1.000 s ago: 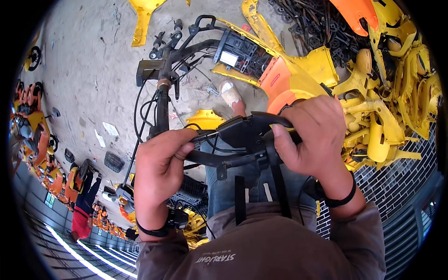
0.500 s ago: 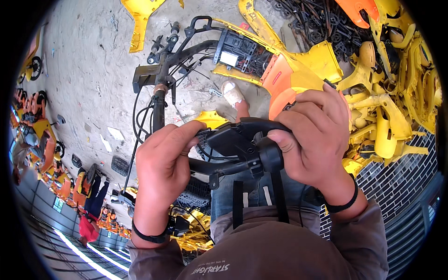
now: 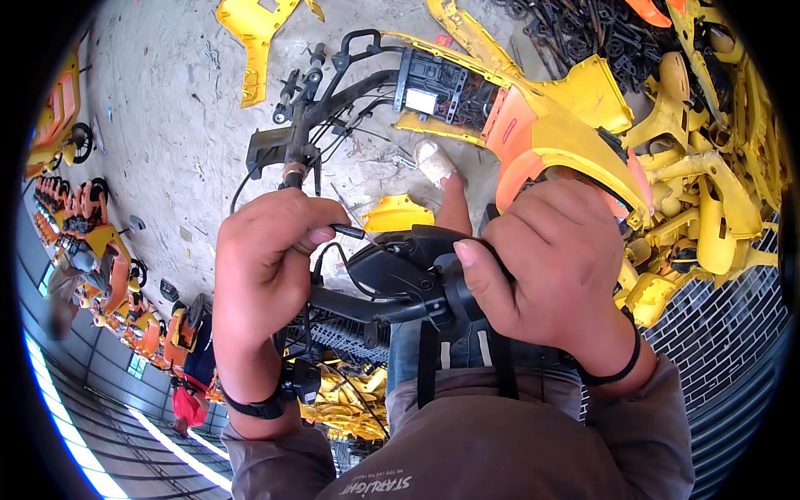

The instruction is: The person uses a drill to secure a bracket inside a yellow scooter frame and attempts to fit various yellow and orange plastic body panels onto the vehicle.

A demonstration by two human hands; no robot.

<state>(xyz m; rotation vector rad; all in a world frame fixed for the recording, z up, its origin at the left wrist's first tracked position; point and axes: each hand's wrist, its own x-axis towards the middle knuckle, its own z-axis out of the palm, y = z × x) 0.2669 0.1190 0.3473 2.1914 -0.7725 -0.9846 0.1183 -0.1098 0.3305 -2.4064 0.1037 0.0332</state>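
Note:
In front of my body lies a black handlebar (image 3: pixel 364 307) with a dark control housing (image 3: pixel 392 265) on it. My left hand (image 3: pixel 268 250) is closed in a pinch on the end of a black cable (image 3: pixel 347 231); a thin strand leads from its tip to the housing. On the other side, my right hand (image 3: pixel 554 258) wraps round the handlebar grip end, thumb lying against the housing. The grip itself is mostly hidden under my fingers. Beyond my hands lies a stripped scooter frame (image 3: pixel 350 92) with loose wires and an orange-and-yellow body panel (image 3: pixel 533 133).
Yellow plastic panels (image 3: pixel 708 200) are heaped at the right, and dark metal parts (image 3: pixel 575 42) lie at the far right. A loose yellow panel (image 3: pixel 257 42) rests on the concrete floor (image 3: pixel 167 117). Orange scooters (image 3: pixel 150 333) and a person in red (image 3: pixel 190 406) are at the left.
My left hand has drawn away from the housing to the left, and the cable end now shows at its fingertips. My right hand has turned slightly, staying at the grip.

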